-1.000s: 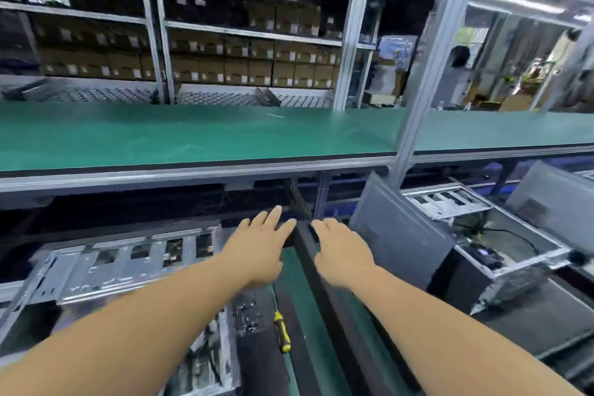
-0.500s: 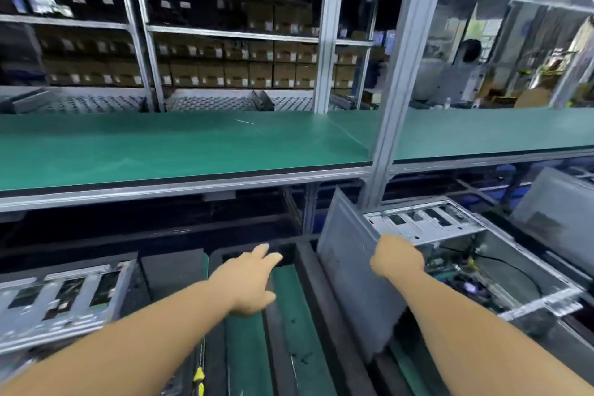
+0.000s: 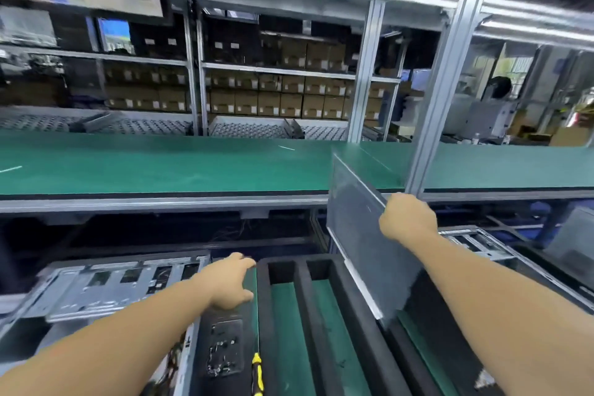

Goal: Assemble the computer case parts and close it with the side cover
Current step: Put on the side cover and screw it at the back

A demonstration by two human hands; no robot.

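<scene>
The right hand [image 3: 406,222] grips the top edge of the grey side cover [image 3: 360,235], which stands tilted above the black foam tray [image 3: 321,315], its lower edge near the tray's right wall. The left hand [image 3: 229,281] hovers with loosely spread fingers, holding nothing, just beside the open case [image 3: 112,289] at left. A yellow screwdriver [image 3: 257,373] lies below it.

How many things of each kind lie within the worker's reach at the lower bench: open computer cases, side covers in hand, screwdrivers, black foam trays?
Open computer cases: 2, left case and right case
Side cover: 1, gripped by the right hand
Screwdriver: 1
Black foam tray: 1
Total: 5
</scene>
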